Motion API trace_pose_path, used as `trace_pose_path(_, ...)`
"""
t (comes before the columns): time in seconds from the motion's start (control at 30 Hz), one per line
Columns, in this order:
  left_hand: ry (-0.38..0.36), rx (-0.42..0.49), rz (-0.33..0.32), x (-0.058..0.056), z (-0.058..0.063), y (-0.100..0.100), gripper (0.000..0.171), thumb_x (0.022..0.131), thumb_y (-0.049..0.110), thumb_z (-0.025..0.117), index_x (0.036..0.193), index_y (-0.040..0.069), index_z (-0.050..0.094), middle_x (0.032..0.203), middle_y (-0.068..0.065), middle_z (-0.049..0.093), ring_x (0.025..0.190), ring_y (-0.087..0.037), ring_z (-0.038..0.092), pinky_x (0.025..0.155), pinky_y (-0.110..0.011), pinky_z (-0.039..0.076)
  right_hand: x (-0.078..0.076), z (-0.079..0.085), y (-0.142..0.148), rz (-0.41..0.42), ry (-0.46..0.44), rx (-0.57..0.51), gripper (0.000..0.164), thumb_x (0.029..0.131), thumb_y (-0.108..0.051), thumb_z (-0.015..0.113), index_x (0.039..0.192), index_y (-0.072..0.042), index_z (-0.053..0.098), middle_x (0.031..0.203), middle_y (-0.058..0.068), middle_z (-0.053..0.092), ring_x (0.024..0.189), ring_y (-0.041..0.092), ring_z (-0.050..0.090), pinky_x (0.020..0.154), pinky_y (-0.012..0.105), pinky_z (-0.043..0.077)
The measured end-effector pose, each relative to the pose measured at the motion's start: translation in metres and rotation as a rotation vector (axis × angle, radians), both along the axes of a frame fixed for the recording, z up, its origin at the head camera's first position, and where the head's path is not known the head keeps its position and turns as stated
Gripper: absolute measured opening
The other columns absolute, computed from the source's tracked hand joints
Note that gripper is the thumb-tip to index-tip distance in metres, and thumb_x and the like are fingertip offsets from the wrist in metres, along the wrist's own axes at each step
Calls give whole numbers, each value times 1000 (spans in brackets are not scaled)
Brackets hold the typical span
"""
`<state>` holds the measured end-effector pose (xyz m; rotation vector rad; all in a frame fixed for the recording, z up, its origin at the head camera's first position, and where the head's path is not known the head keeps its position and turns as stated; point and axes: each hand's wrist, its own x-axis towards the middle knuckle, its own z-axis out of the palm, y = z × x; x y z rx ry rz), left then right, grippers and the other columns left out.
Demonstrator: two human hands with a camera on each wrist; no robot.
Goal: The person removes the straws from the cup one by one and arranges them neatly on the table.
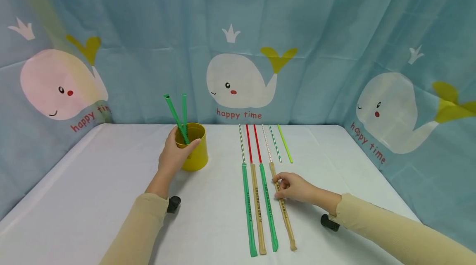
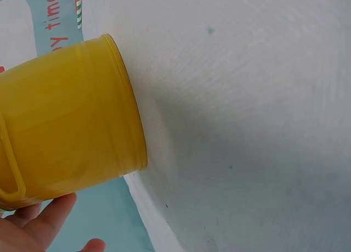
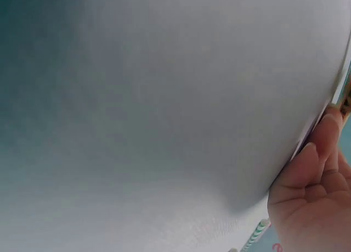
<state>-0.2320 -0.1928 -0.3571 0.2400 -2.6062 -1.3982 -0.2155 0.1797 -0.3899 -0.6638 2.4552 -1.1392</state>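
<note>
My left hand point(image 1: 174, 153) holds the yellow cup point(image 1: 198, 155) by its left side, thumb along the near rim. Two green-wrapped straws point(image 1: 174, 112) lean out of the cup. In the left wrist view, the fingers lie against the cup wall point(image 2: 66, 115). My right hand point(image 1: 295, 186) pinches a brown paper-wrapped straw point(image 1: 286, 219) in its upper half; the straw lies slightly slanted on the white table. Left of it lie a green-wrapped straw point(image 1: 268, 207), another brown-wrapped one point(image 1: 257, 211) and another green-wrapped one point(image 1: 249, 215), side by side.
Beyond the wrapped straws runs a row of thinner ones: a green-striped straw point(image 1: 241, 143), two red straws point(image 1: 248, 143), a pale speckled straw point(image 1: 266, 143), a teal-striped straw point(image 1: 275, 143) and a lime straw point(image 1: 285, 143). A blue whale-print curtain point(image 1: 316, 91) stands behind the table point(image 1: 93, 182).
</note>
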Motion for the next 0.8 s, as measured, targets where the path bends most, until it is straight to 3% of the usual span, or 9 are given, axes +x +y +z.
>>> trace_pose_path(0.27,8,1,2,0,-1,0,95,89,59,60,157,17,9,152,-16,30,134,-40,34,105,-66,25,-5,-1,2,-19,9,50,38,86,-7,74,117,6,57,67,-1,54,59,12,45,52,22,37)
trace_pose_path(0.47,-1,1,0,1,3,0,95,89,58,60,157,17,8,153,-17,29,134,-40,33,105,-66,24,-6,2,1,-40,-46,32,40,86,-9,74,119,6,56,66,1,55,58,13,47,52,23,38)
trace_pose_path(0.8,-8,-34,5,2,4,0,94,90,57,59,157,16,8,152,-17,30,135,-39,33,105,-65,23,-19,18,-16,-49,-72,-29,34,93,-9,64,121,8,56,70,5,57,60,17,52,54,29,42)
